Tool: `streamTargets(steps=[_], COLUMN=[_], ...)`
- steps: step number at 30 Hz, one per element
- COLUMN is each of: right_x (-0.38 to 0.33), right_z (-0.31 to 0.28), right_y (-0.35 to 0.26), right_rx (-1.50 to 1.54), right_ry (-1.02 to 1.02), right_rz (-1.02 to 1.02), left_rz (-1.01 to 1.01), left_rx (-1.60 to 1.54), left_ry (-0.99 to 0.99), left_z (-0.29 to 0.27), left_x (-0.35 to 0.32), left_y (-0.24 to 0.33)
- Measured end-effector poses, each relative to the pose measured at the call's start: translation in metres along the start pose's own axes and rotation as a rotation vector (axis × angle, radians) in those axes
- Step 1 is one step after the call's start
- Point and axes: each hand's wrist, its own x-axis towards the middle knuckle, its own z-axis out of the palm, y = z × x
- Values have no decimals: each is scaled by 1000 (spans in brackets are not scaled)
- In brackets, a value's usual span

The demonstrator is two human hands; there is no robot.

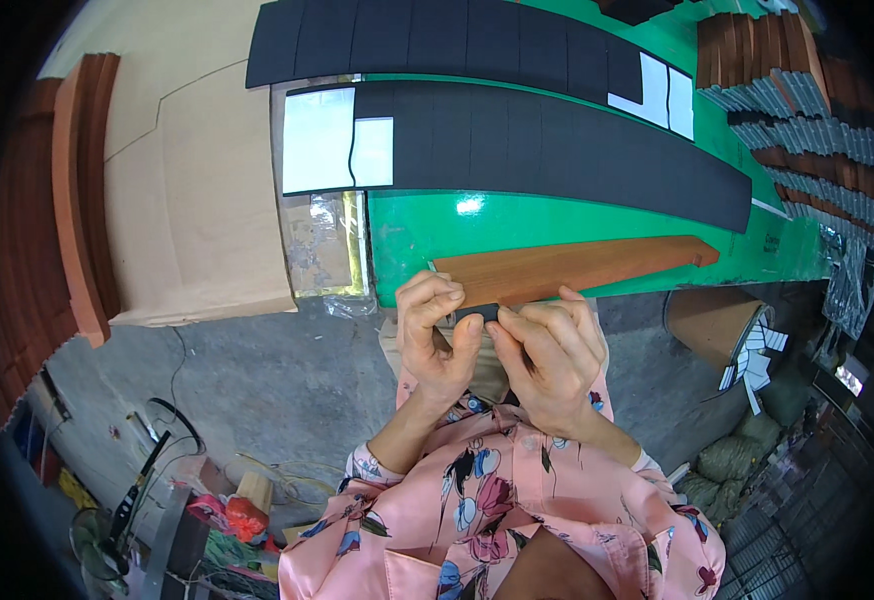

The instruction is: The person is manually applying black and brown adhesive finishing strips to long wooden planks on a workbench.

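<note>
Both hands are at the near edge of the green table point(517, 215). They close around a long brown wood-grain slat point(567, 270) with an angled right tip. A small black pad point(477, 313) lies against its near edge, between my two thumbs. My left hand point(435, 335) grips the slat's left end, its thumb beside the pad. My right hand point(555, 350) pinches the pad's right side, the index finger reaching to the slat's edge. How firmly the pad is attached to the slat cannot be made out.
Two black sheets of scored pads point(567, 150), with white backing bared at one end, lie beyond the slat. Brown slats are stacked at right point(757, 60) and left point(87, 190). A brown bin point(712, 320) with white scraps stands at right. A fan point(102, 540) is lower left.
</note>
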Motion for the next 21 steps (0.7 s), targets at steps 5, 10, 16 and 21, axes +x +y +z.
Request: streamTargets(steps=[5, 10, 16, 21], right_x=[-1, 0, -13, -14], right_z=[0, 0, 5, 7], right_y=[-10, -15, -19, -17], right_rx=[-11, 42, 466, 646], right_ry=[-8, -14, -30, -47], right_rz=[45, 90, 647, 744], left_rz=[0, 3, 7, 29], left_rx=[-18, -27, -23, 0], left_ry=[-9, -18, -34, -39], left_z=[-1, -3, -2, -3], left_x=[1, 1, 0, -2], left_y=[1, 1, -1, -2])
